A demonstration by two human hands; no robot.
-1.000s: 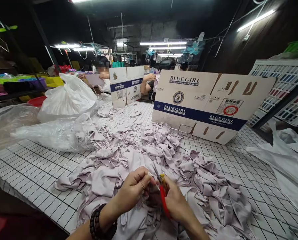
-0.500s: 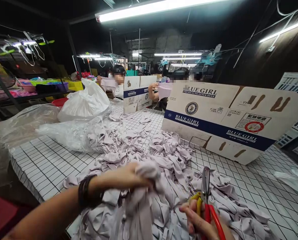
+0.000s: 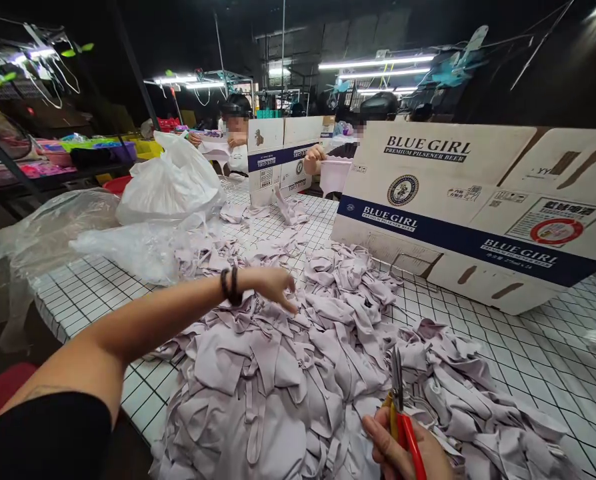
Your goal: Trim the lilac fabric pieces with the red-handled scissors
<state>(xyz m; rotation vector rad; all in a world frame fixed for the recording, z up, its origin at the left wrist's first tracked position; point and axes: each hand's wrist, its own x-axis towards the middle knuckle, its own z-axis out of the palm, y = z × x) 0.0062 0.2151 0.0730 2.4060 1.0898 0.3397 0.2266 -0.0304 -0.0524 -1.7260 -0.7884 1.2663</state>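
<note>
A big heap of pale lilac fabric pieces (image 3: 298, 373) covers the near part of the white grid-patterned table (image 3: 98, 293). My left hand (image 3: 274, 285), with a dark bead bracelet on the wrist, reaches out over the far side of the heap, fingers loosely spread and pointing down, holding nothing. One lilac piece (image 3: 287, 208) is in the air or just landing near the far small box. My right hand (image 3: 408, 453) at the bottom edge grips red-and-yellow handled scissors (image 3: 401, 407), blades pointing up.
A large flattened "Blue Girl" carton (image 3: 478, 213) stands upright at the right as a screen. A smaller one (image 3: 278, 160) stands further back. White and clear plastic bags (image 3: 168, 187) lie at the left. Other people work behind the cartons.
My left hand lifted a lilac piece off the heap, swung out forward and now is open and empty. The scissors came away from the fabric and rest upright in my right hand.
</note>
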